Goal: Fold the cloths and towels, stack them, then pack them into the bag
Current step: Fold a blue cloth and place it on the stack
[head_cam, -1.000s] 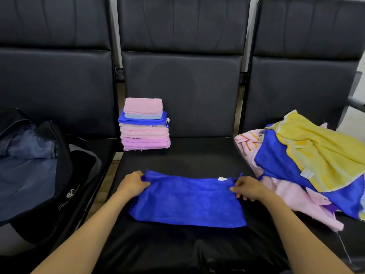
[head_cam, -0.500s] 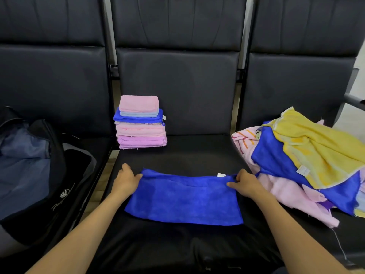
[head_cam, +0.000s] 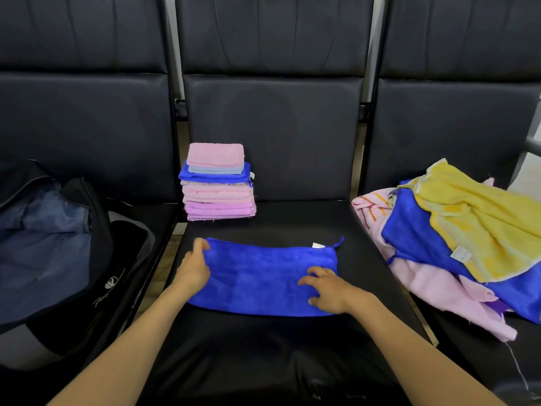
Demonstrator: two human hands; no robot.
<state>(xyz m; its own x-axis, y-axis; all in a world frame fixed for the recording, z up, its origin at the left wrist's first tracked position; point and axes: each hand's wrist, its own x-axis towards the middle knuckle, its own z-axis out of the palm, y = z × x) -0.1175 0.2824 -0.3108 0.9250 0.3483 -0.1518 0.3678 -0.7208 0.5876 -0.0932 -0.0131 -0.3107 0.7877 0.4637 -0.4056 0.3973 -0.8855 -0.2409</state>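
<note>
Head view: blue cloth (head_cam: 263, 279) lies flat on the middle seat (head_cam: 292, 221), folded into a wide strip, with both hands on it.

Left hand (head_cam: 193, 269) is at the cloth's left edge. Its fingers are curled round the far-left corner and hold it; this part is slightly blurred.

Right hand (head_cam: 329, 288) rests on top of the cloth near its right end, fingers spread and loosely bent, palm down. It grips nothing, just presses.

A white tag (head_cam: 317, 245) and a small loop stick out at the far-right corner, just beyond the right hand.

Stack of folded cloths (head_cam: 218, 186), pink, blue and purple, sits beyond the left hand against the seat back, apart from the blue cloth.

Open dark bag (head_cam: 58, 244) is on the next seat, well left of the left hand.

Loose pile of towels (head_cam: 453, 238), yellow, blue and pink, lies right of the right hand on the other seat.
</note>
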